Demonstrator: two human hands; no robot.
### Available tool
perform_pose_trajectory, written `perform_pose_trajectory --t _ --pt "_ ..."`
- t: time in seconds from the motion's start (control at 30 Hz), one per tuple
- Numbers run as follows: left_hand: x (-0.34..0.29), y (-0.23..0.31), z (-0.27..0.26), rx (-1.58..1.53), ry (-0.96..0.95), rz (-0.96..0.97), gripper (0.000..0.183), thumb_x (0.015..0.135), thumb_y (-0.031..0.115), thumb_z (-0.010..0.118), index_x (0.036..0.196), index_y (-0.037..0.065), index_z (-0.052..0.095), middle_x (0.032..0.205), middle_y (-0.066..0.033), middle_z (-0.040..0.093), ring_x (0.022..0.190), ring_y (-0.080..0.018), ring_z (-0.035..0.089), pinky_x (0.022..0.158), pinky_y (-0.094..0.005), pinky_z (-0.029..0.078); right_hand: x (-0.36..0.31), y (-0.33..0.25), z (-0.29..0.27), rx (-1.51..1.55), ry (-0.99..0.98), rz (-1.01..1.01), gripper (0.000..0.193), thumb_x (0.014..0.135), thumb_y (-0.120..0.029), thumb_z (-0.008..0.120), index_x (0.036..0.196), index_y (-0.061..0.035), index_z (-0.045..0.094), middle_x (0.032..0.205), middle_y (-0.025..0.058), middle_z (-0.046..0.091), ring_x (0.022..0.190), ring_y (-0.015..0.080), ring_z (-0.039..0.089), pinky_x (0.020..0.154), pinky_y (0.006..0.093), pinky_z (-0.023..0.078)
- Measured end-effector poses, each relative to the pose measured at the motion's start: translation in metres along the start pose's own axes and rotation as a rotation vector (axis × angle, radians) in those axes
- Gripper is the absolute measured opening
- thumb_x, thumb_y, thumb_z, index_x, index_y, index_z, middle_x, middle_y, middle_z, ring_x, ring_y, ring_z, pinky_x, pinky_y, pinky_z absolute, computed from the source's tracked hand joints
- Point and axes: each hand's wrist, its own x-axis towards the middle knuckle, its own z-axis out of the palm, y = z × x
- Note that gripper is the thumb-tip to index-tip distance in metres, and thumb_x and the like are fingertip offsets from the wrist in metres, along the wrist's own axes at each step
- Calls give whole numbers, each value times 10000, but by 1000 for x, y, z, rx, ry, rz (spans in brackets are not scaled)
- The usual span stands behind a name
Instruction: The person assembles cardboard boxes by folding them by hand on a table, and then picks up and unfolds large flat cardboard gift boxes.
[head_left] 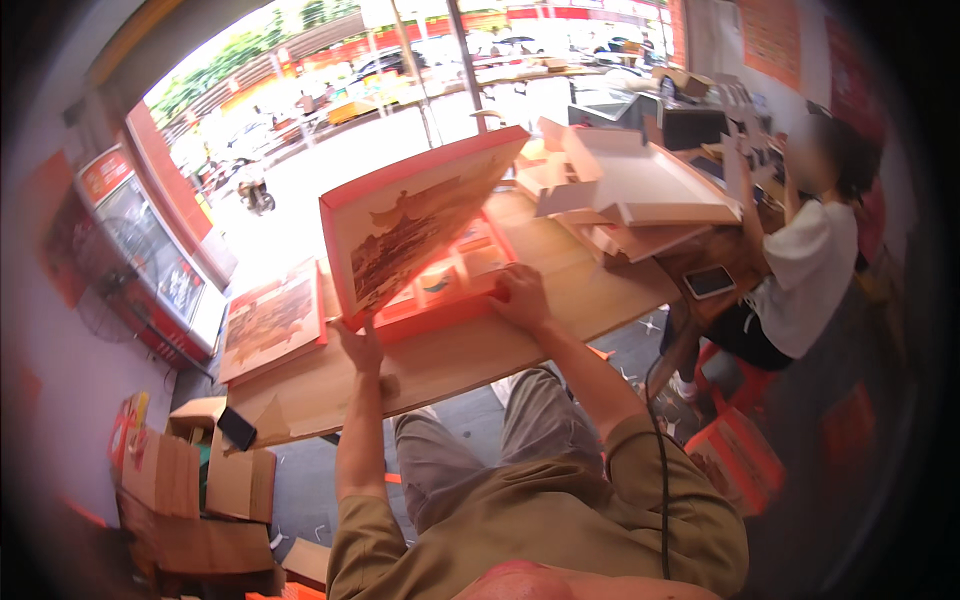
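Note:
A flat red gift box base [455, 290] lies on the wooden table [470, 355] in front of me, with several compartments inside. Above it I hold its red lid [420, 220], printed with a building picture, tilted up on edge. My left hand [360, 345] grips the lid's lower left corner. My right hand [520, 297] rests on the front right rim of the box base, fingers pressed on it. My forearms come in from below, over my knees.
Another closed red box [272, 322] lies at the table's left. Stacked flat white and tan box blanks [630, 195] pile at the back right. A seated person [805, 270] is at right beside a phone [709, 281]. Cardboard cartons [200, 480] and a dark phone [237, 428] sit lower left.

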Motion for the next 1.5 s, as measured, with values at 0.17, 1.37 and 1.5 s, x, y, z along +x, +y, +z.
perform_pose_trajectory --t 0.17,1.37,1.5 --pt "-4 78 -21 -27 29 406 329 907 190 761 1036 39 498 1046 -151 583 983 -304 574 868 -426 465 -2 7 4 -59 -18 58 295 776 -289 771 989 -114 664 1030 88 674 1092 306 610 1015 470 410" --pt "-196 196 -176 522 -732 237 147 796 84 660 942 102 669 893 -97 625 950 -331 601 805 -454 518 -190 -75 -113 848 -202 653 465 947 -222 671 1323 24 551 1244 140 623 1133 213 620 1006 365 488" --pt "-208 194 -171 553 -809 228 134 787 116 660 920 101 661 914 -104 636 981 -341 587 835 -462 502 -231 -74 -122 716 -383 705 509 927 -242 695 1344 3 539 1262 147 621 1154 228 612 1025 366 467"
